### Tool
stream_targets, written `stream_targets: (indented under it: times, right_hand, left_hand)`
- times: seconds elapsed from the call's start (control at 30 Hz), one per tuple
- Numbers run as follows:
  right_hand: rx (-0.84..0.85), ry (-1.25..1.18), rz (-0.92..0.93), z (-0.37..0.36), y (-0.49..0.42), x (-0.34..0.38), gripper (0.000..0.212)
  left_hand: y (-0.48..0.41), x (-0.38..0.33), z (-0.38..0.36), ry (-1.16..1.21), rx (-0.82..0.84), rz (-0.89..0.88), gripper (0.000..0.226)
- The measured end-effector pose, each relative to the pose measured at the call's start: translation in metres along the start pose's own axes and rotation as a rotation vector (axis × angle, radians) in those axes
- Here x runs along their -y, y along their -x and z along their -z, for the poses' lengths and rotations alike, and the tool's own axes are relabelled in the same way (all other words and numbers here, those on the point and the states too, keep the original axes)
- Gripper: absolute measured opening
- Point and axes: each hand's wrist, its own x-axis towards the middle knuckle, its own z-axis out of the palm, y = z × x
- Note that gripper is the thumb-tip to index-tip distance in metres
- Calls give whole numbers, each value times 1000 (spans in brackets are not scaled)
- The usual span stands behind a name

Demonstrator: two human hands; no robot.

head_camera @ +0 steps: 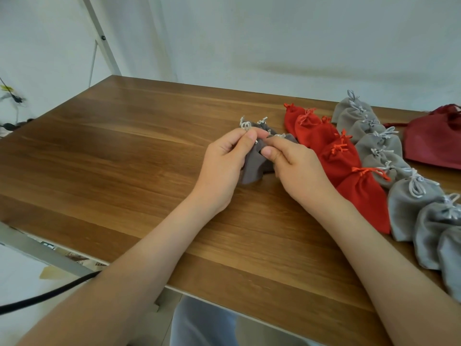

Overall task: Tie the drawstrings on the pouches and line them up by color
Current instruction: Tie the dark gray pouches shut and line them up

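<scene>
Item in hand: one dark grey pouch (253, 162), held just above the desk (124, 158) near its middle, immediately left of the red row.
Hands: the left hand (222, 166) pinches the white cord (245, 126) at the pouch's mouth. The right hand (296, 171) grips the gathered neck from the other side.
Step, as judged: the mouth is cinched and the knot is being formed. The next move calls for pulling the cord ends snug, then setting the pouch down at the near end of the dark grey line.
Dark grey pouches behind the hands (287, 139): at least two, partly hidden.
Red pouches (361, 196): five, tied and overlapping, running from the far edge toward the near right corner.
Light grey pouches (411, 203): about nine in a parallel row further right; the count is unsure where they overlap.
Dark red bag (436, 143): one, larger, at the far right corner.
</scene>
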Motion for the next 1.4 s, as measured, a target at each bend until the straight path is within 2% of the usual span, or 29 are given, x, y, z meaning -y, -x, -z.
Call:
stream_targets:
  times: [0.17, 0.27, 0.4, 0.5, 0.67, 0.83, 1.0, 1.07, 1.27, 1.4]
  right_hand:
    - [15, 116, 36, 6, 0, -1, 17]
    - [3, 154, 35, 8, 2, 0, 14]
    - [11, 256, 16, 6, 5, 4, 22]
    - [29, 251, -14, 5, 6, 4, 18]
    - [18, 14, -182, 4, 2, 5, 25]
    - [-50, -515, -461, 11, -1, 6, 31]
    - [-2, -724, -436, 11, 1, 8, 23]
    - [15, -675, -386, 9, 2, 7, 22]
    - [10, -253, -149, 1, 7, 7, 14]
    - [-21, -163, -73, -2, 6, 6, 10]
  left_hand:
    - [0, -2, -2, 27, -31, 39, 22]
    - [0, -1, -4, 24, 17, 68, 24]
    - [-2, 9, 0, -116, 60, 14, 30]
    - [-3, 16, 1, -257, 10, -32, 31]
    - [-3, 19, 4, -422, -114, -134, 26]
    - [-4, 24, 4, -676, -177, -241, 20]
    - [-5, 29, 1, -747, -134, -269, 21]
    - [-5, 28, 0, -751, -119, -252, 24]
    - [-7, 32, 0, -800, -31, -208, 24]
    - [-6, 31, 1, -751, -33, -263, 25]
